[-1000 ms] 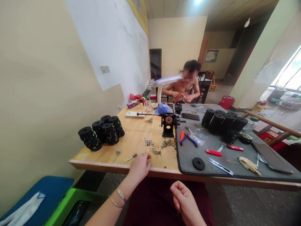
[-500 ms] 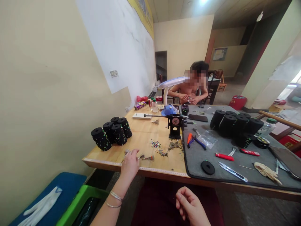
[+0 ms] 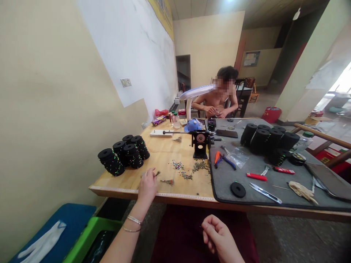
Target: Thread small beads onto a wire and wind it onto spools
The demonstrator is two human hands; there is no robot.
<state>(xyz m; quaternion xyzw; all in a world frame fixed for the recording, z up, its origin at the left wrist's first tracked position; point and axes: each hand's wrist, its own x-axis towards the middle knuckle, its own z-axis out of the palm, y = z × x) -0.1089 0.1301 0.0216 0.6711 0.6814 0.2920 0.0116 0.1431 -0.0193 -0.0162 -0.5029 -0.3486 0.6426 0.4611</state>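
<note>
Left hand [image 3: 147, 188] rested on the bench [image 3: 170, 153] at lower middle, little tuft [image 3: 166, 181] just beside it, right hand [image 3: 219, 233] curled at the bottom, hands apart (tiny beads [image 3: 178, 165] lay near)

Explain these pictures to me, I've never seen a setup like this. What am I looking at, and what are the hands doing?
This picture comes from a camera worn on a person's head, looking forward and down, so the two bare hands at the bottom are that person's own. The left hand is over the front of a wooden table, its fingers pinched on something too small to make out. The right hand is curled above the lap. Near the left hand lie a small tuft and scattered beads. Farther along are stacks of black spools, a small black winding machine, and a gray mat holding pliers and scissors. Another person sits beyond the table.
</note>
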